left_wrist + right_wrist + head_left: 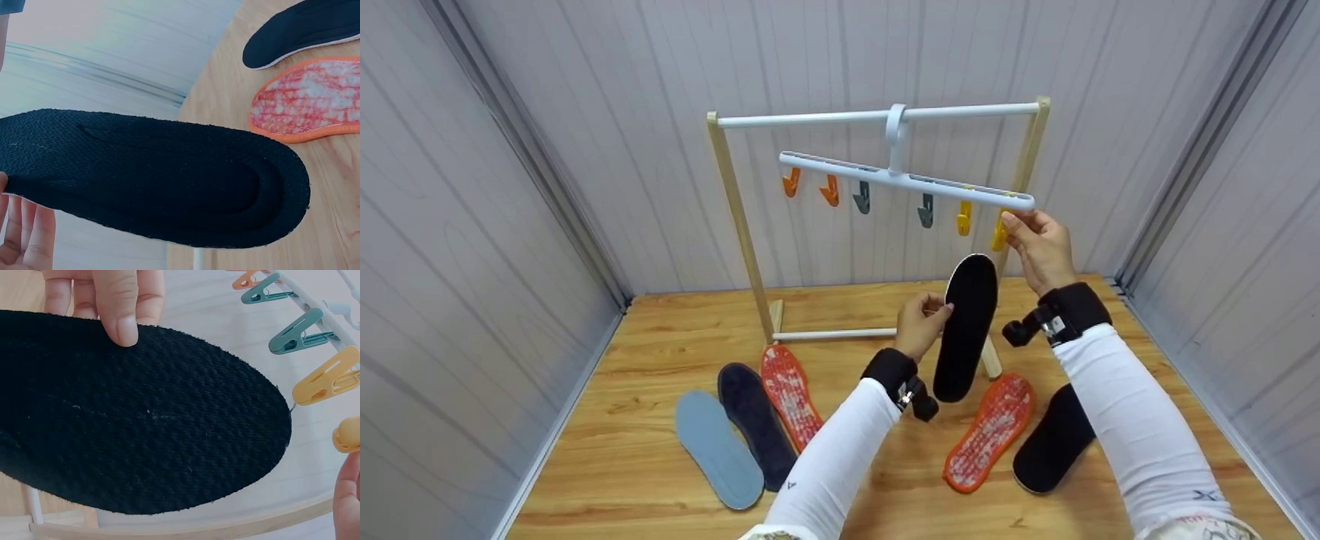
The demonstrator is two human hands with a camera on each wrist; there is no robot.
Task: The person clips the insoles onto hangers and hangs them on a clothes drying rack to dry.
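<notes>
The left hand point(919, 324) held a black insole point(966, 328) upright by its left edge, fingers point(125, 304) pinching it, just below the right end of the white clip hanger point(900, 178). The right hand point(1039, 246) pinched the rightmost yellow clip point(998, 236) with its fingers closed on it. On the wooden table point(660, 330) lay an orange insole point(988, 433) and another black insole point(1054, 441), near right.

Black insole point(966, 330), yellow peg point(998, 234), seemingly orange-speckled insoles point(988, 433).
</notes>
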